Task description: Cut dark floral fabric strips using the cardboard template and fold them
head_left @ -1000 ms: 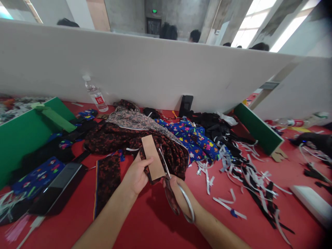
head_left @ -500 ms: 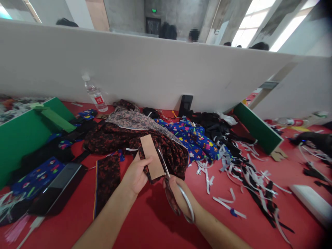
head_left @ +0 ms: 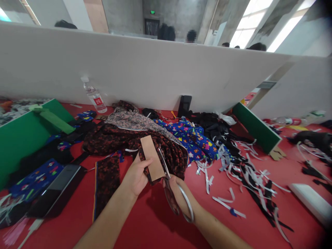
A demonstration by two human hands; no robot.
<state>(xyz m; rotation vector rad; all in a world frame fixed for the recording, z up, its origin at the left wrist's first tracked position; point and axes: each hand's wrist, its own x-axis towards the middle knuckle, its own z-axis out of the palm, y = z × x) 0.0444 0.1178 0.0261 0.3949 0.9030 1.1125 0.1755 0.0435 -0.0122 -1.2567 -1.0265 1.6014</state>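
My left hand pinches a tan cardboard rectangle against dark floral fabric, thumb on top and fingers underneath. In my right hand is a pair of scissors, with its handle loops around the hand. The blades lie along the cardboard's right edge, beside the fabric; whether they are parted I cannot tell. Behind both hands spreads a heap of dark red-and-black floral fabric with a greyish reverse side. A separate strip of the same cloth rests left of my left forearm.
A phone with a cable lies at left. Blue patterned fabric and white and black scraps cover the right. Green dividers flank the red table. A water bottle stands by the pale partition.
The view has shifted very slightly. Both hands, the cardboard and the scissors keep nearly the same position.
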